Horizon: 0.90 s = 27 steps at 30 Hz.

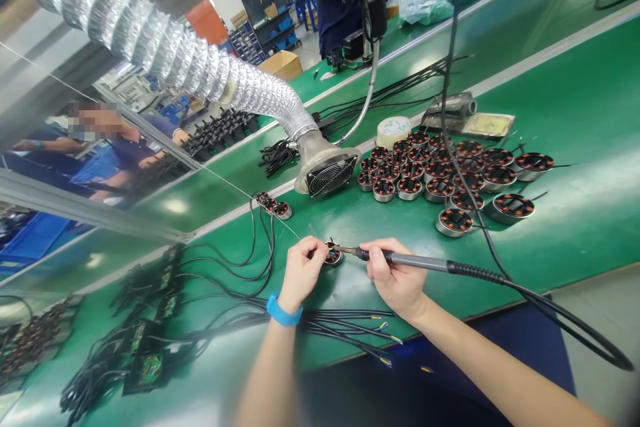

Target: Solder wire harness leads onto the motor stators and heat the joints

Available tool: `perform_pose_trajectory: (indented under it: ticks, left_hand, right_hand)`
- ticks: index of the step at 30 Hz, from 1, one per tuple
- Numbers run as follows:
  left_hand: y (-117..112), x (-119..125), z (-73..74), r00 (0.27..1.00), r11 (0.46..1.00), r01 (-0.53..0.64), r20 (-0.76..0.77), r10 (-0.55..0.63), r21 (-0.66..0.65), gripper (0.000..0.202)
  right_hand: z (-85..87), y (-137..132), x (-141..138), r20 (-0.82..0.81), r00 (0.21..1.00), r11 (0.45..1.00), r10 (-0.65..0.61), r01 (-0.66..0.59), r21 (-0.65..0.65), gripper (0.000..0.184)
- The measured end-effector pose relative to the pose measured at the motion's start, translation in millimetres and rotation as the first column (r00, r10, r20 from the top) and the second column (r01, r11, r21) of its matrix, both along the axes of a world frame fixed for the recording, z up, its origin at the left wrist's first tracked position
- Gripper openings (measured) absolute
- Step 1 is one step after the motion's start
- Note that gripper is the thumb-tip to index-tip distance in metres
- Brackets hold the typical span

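The fan [327,173] stands on the bench [575,147], and its duct [150,33] climbs away behind it to the left. In front of the fan, nearer me, lies a small stator [334,256]. My left hand [300,270] grips it from the left, and my right hand [395,277] is just to its right. That hand holds the soldering iron [420,261], tip at the stator and cord trailing off right. Right of the fan sits a cluster of stators [440,177], with a tape roll [393,130] behind them. Just left of the fan are three stators [274,205]. Far left and in front of the fan lie cabled boards [145,340]. Loose wire ends [350,330] lie nearest me, between my forearms.
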<state>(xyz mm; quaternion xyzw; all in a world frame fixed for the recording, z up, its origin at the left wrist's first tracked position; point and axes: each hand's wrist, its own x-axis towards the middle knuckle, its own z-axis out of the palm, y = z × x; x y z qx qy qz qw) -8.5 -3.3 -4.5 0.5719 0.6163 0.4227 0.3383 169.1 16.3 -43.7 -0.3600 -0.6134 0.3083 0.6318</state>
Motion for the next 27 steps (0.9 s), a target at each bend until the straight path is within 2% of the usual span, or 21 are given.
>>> perform_pose_trajectory:
  ticks: [8, 16, 22, 27]
  left_hand:
    - [-0.8, 2.5, -0.9, 0.999, 0.999, -0.032, -0.002, 0.032, 0.006, 0.027]
    - [-2.9, 5.2, -2.2, 0.998, 0.998, -0.055, 0.025, 0.055, 0.010, 0.028]
    - [-3.5, 5.6, -2.7, 0.998, 0.999, -0.047, 0.031, 0.046, 0.025, 0.028]
    - [-3.2, 5.8, -1.5, 0.998, 0.998, -0.054, 0.019, 0.053, 0.023, 0.029]
  right_hand:
    - [0.5, -0.6, -0.6, 0.031, 0.999, 0.999, -0.024, 0.025, -0.041, 0.018]
    - [-0.8, -1.3, -0.9, -0.008, 1.000, 0.999, 0.005, -0.005, -0.048, 0.017]
    - [-0.8, -1.1, -1.3, -0.076, 0.995, 0.994, -0.062, 0.055, -0.094, 0.020]
    - [0.0, -0.8, -1.3, -0.089, 0.994, 0.994, -0.062, 0.053, -0.092, 0.020]
